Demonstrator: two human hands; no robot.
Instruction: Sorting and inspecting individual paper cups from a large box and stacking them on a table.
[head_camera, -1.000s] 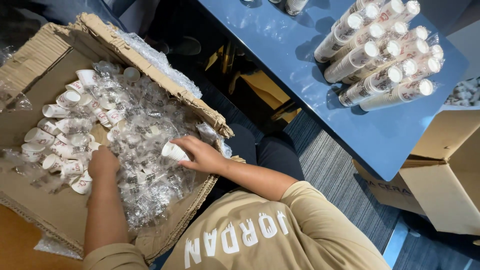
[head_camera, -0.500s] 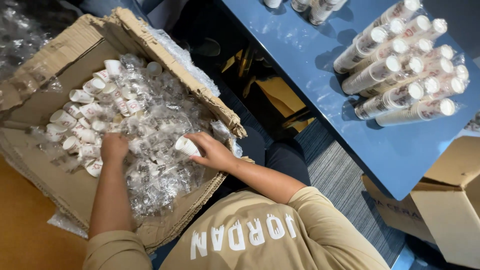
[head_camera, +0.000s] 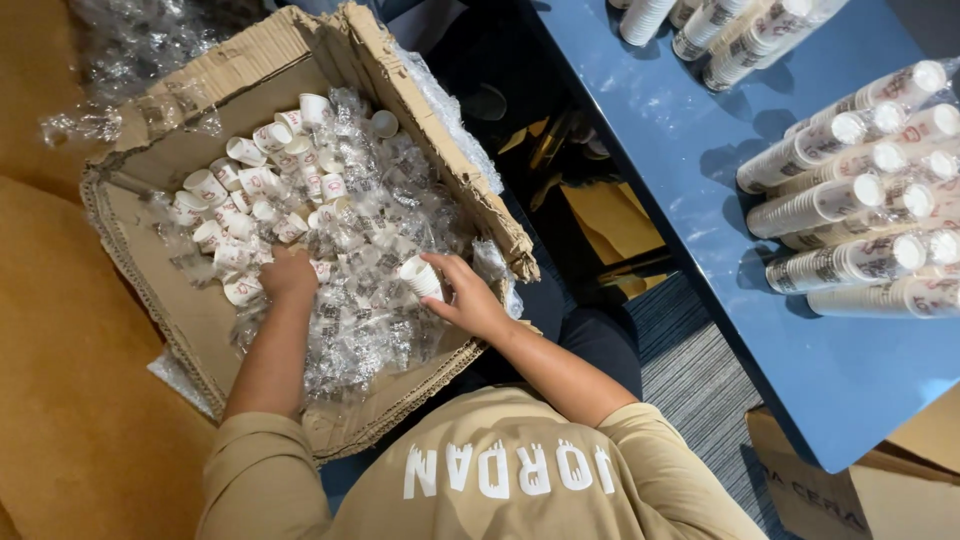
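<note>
A torn cardboard box (head_camera: 160, 300) lies open in front of me, filled with small white paper cups (head_camera: 262, 185) with red print and crumpled clear plastic wrap (head_camera: 365, 310). My left hand (head_camera: 287, 276) is pressed into the pile at the box's middle, its fingers buried among cups and wrap. My right hand (head_camera: 468, 303) hovers over the box's right side, near the torn flap. Its fingers are shut on one small white cup (head_camera: 420, 277), held on its side.
A blue table (head_camera: 800, 340) stands to the right with long sleeves of stacked cups (head_camera: 850, 200) lying on it, and more cup stacks (head_camera: 720, 30) at its far end. A brown box (head_camera: 850, 490) sits under its near corner. Tan floor lies to the left, striped carpet by my legs.
The view has shifted, so the box sits further right in the frame. My right hand still holds the single cup. My left hand has pushed slightly deeper into the pile.
</note>
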